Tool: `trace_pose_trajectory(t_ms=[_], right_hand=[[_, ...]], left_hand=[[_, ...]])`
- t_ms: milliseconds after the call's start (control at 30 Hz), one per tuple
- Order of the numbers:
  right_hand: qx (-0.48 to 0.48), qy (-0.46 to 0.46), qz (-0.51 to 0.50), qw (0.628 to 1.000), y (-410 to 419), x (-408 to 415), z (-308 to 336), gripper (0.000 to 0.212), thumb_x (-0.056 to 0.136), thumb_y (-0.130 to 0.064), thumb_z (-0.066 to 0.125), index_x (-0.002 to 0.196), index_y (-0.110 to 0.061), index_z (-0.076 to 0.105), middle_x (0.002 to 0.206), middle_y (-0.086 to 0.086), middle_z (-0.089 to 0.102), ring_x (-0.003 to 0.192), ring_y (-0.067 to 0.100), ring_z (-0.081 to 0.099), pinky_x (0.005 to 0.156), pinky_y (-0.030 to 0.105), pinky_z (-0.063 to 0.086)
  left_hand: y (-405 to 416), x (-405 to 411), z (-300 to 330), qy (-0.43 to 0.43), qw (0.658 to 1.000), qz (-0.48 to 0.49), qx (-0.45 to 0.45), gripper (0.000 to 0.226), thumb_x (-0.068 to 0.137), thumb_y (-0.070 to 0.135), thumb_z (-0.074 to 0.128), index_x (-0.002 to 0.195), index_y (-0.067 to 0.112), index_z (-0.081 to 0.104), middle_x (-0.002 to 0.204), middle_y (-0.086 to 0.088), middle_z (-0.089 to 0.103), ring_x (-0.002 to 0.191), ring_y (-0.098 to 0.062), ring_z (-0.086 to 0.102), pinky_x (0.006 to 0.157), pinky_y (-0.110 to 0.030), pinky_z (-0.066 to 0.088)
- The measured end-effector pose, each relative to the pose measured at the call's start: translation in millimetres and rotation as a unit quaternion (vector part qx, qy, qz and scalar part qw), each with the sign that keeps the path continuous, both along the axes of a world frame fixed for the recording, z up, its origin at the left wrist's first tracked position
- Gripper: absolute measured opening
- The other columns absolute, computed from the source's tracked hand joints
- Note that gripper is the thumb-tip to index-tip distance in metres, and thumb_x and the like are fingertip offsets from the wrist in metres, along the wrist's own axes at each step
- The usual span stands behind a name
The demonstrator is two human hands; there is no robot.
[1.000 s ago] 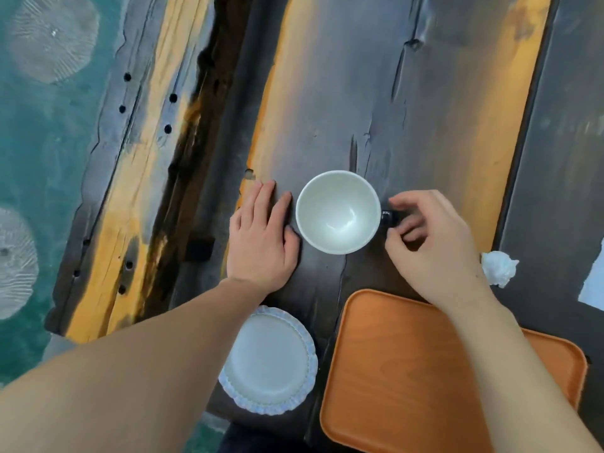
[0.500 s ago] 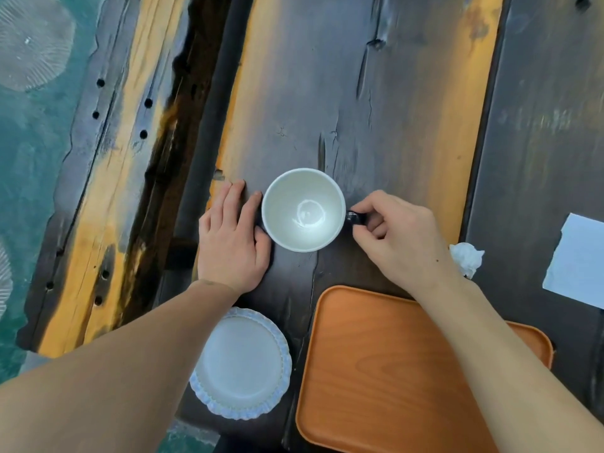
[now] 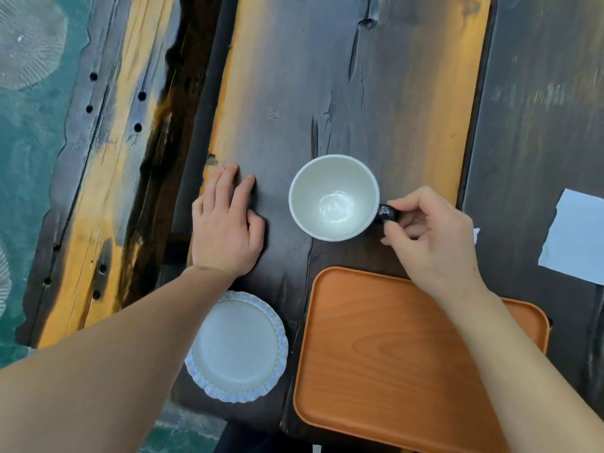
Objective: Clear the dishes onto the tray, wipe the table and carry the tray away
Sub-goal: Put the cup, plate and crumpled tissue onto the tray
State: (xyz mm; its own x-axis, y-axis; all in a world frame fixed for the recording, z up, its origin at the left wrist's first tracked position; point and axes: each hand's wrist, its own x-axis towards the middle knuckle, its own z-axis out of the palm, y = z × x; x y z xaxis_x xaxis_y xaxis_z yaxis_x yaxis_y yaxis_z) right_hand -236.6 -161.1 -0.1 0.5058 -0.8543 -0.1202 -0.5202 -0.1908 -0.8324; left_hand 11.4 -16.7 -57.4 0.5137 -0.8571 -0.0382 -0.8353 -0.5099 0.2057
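cup [image 3: 334,197] now apart from left hand [image 3: 225,227] (gap)

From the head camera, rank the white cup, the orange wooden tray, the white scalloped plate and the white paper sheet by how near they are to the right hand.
1. White cup: handle pinched by the right hand.
2. Orange wooden tray: just below the hand.
3. White paper sheet: off to the right.
4. White scalloped plate: lower left, beyond the tray.

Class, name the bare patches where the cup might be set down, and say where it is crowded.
The whole orange tray is bare, apart from the right forearm crossing above it. The dark wooden table beyond the white cup is also free. It is crowded between the left hand, the scalloped plate and the tray's left edge.
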Motion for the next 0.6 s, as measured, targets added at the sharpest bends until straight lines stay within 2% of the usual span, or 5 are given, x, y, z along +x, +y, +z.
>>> trace_pose_trajectory(t_ms=[100,200,300,467,600], right_hand=[[0.014,-0.009,-0.006,1.000,7.6,-14.6,6.0,0.029,0.081,0.001,0.070,0.091,-0.024,0.059,0.080,0.005,0.064,0.066,0.029,0.070,0.063,0.048,0.059],[0.023,-0.009,-0.007,1.000,21.9,-31.9,9.7,0.028,0.080,0.002,0.071,0.092,-0.022,0.062,0.081,-0.002,0.064,0.063,0.026,0.070,0.063,0.049,0.059],[0.028,-0.009,0.003,1.000,40.4,-47.7,10.2,0.027,0.078,0.004,0.071,0.092,-0.018,0.063,0.083,0.001,0.065,0.065,0.024,0.068,0.064,0.047,0.059],[0.027,-0.022,0.030,0.999,65.6,-69.6,10.8,0.031,0.077,0.012,0.071,0.092,-0.015,0.064,0.088,0.002,0.067,0.073,0.016,0.069,0.066,0.030,0.058],[0.042,-0.013,0.041,0.998,77.4,-78.6,2.8,0.023,0.079,0.008,0.071,0.092,-0.009,0.065,0.089,0.002,0.067,0.077,0.016,0.069,0.065,0.036,0.060]], left_hand=[[1.0,-0.1,-0.5,-0.004,1.000,0.001,-0.002,0.053,0.092,0.027,0.046,0.144,0.014,0.049,0.159,-0.013,0.039,0.150,-0.032,0.030,0.115,-0.050,0.031],[1.3,-0.4,-1.2,-0.004,1.000,-0.001,-0.004,0.053,0.093,0.025,0.049,0.144,0.014,0.049,0.159,-0.012,0.039,0.150,-0.032,0.031,0.115,-0.050,0.032],[1.0,-1.1,-1.2,-0.006,1.000,0.002,-0.009,0.052,0.092,0.024,0.048,0.144,0.014,0.049,0.158,-0.012,0.039,0.150,-0.032,0.031,0.115,-0.049,0.031],[1.2,-2.5,0.7,-0.004,1.000,0.002,-0.015,0.052,0.092,0.022,0.048,0.143,0.014,0.050,0.158,-0.012,0.040,0.149,-0.031,0.031,0.115,-0.047,0.031],[1.2,-3.1,0.5,-0.005,1.000,0.005,-0.017,0.053,0.092,0.023,0.045,0.143,0.014,0.050,0.159,-0.011,0.040,0.150,-0.030,0.031,0.116,-0.045,0.030]])
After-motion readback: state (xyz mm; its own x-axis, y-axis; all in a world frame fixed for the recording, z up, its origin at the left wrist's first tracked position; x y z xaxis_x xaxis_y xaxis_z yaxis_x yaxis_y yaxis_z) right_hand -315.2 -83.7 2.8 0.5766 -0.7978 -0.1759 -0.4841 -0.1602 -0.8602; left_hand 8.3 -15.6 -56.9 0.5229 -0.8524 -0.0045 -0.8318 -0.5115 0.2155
